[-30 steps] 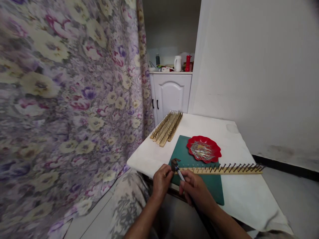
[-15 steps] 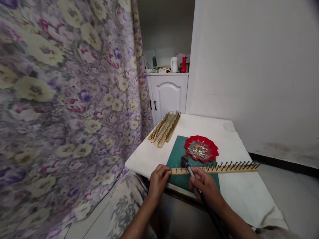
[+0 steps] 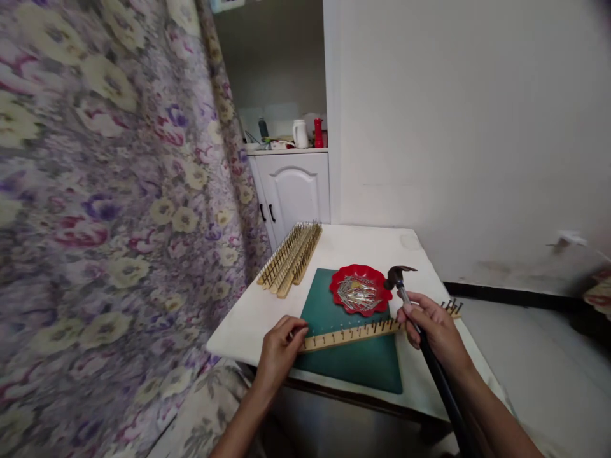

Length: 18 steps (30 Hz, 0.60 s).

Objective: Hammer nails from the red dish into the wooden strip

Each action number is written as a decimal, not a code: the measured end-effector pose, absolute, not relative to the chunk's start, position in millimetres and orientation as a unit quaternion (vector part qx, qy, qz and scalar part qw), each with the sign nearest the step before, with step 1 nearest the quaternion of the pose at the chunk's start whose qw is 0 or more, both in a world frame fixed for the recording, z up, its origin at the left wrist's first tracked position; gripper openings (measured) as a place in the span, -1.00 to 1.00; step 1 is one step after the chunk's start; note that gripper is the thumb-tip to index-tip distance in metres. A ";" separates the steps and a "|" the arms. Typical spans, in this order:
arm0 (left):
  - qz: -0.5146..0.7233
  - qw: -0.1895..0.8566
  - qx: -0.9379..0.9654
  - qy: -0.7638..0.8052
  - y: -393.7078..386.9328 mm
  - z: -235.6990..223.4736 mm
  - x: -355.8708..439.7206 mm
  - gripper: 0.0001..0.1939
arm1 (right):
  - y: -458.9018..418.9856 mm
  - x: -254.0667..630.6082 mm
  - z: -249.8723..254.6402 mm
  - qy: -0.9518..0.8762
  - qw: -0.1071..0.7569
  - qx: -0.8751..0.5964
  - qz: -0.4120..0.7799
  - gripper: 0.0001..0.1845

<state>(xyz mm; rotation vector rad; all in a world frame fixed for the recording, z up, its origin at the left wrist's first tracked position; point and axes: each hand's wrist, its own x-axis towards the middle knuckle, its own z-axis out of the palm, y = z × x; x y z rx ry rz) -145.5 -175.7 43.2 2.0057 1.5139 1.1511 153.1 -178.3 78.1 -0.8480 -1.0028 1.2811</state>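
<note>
A long wooden strip with a row of nails standing in it lies across the green mat. At its left end is my left hand, the thumb and fingers closed on the wood. My right hand grips a claw hammer by its shaft, the head raised above the strip's right half. That hand hides part of the strip, whose nailed far end shows beyond it. Behind the strip, a red scalloped dish holds a heap of loose nails.
Several wooden strips full of nails lie side by side at the back left of the white-covered table. A floral curtain hangs close on the left. A white cabinet stands behind, and a wall rises at the back right.
The hammer has gone up and to the right in my right hand, away from the strip's left part. The view has swung right; my left hand stays at the strip's end.
</note>
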 end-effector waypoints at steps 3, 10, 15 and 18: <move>0.344 0.185 0.782 0.486 -142.7 66.5 -112.9 -0.86 | -171.7 164.4 73.7 -0.406 0.629 -0.369 0.550 -0.63; 0.127 0.146 0.881 0.432 -54.0 62.4 -33.4 -0.85 | -168.4 166.8 72.4 -0.401 0.629 -0.370 0.553 -0.64; 0.114 0.178 0.878 0.430 -32.4 40.1 -14.7 -0.94 | -167.6 166.7 76.4 -0.404 0.629 -0.374 0.549 -0.64; 0.155 0.200 0.862 0.439 -27.4 31.5 -11.4 -0.97 | -167.2 166.6 78.2 -0.404 0.627 -0.371 0.553 -0.63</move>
